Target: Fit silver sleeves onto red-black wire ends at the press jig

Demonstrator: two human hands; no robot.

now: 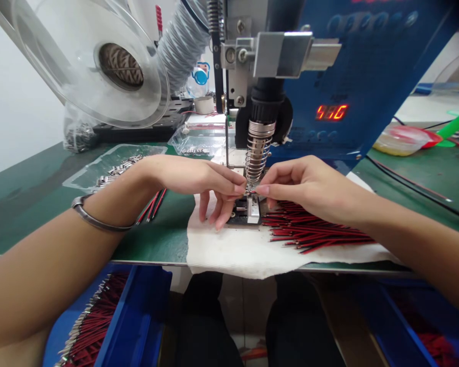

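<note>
My right hand (306,183) pinches a short red-and-black wire (253,191) between thumb and forefinger. From the left, my left hand (210,183) meets it, thumb and forefinger pressed together over a small part I cannot make out; its other fingers hang loosely bent. Both fingertips are at the small metal jig (253,210), right under the spring-wrapped soldering head (258,148) of a blue machine (352,66). Beneath my right hand lies a pile of red-and-black wires (309,229) on a white cloth (229,252).
A clear tray (80,171) of metal connectors stands left, near a few wires (152,206) on the green table (168,229). Behind are a clear fume hood (76,61) and hose (183,43). Below the table edge, a blue bin (137,311) holds wires with metal ends.
</note>
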